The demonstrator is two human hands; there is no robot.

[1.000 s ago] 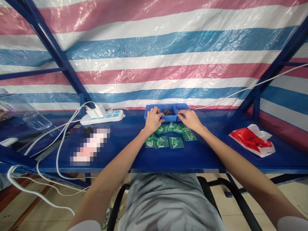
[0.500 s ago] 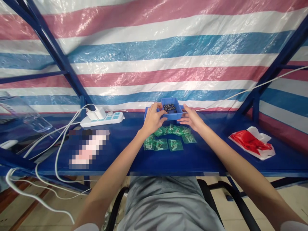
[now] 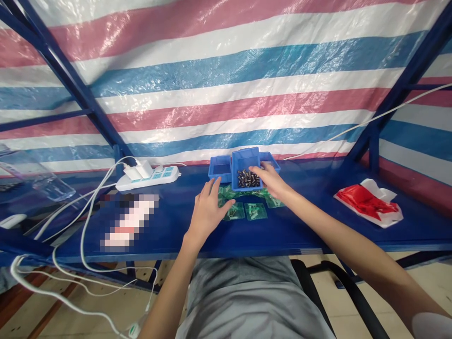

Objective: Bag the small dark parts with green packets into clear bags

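Your right hand [image 3: 270,181] gripped the tilted bin [image 3: 246,167]; left hand [image 3: 206,212], grip wide, hovered over bags [image 3: 243,211] just below it.

Both bare forearms reach forward from the near edge. The left hand [image 3: 207,208] is flat and palm down — fingers spread, thumb out to the right, closed on nothing. The right hand [image 3: 270,180] is farther out — its fingers curled in a grip, wrist slightly raised.

Glossy woven plastic tarp [image 3: 226,70], blue plastic bin [image 3: 245,162], painted metal frame [image 3: 76,89]
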